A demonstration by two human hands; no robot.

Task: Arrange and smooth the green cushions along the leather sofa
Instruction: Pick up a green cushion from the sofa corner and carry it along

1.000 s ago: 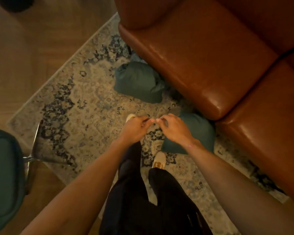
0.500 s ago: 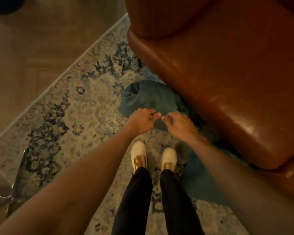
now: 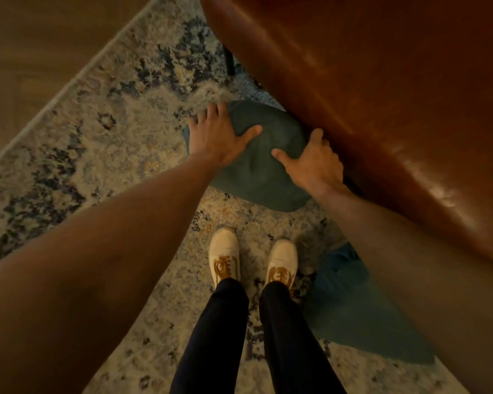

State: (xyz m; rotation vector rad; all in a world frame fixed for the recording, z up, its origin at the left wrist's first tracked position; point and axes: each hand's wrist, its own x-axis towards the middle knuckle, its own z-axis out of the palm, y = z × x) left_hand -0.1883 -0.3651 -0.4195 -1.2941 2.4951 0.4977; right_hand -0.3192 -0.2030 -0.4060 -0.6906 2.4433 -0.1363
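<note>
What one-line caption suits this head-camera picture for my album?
Left hand and right hand hold a green cushion on the rug beside the leather sofa; a second cushion lies beside the shoes.

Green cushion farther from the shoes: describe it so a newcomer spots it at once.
Find the brown leather sofa standing on the patterned rug. Against its base, ahead of the white shoes, lies a green cushion. Unlike the second cushion right of the shoes, the left grip and right grip hold its sides.

Single head cam, wide-angle, looks steeply down at rug [image 3: 97, 137] w/ sofa [image 3: 382, 109] close at right.
</note>
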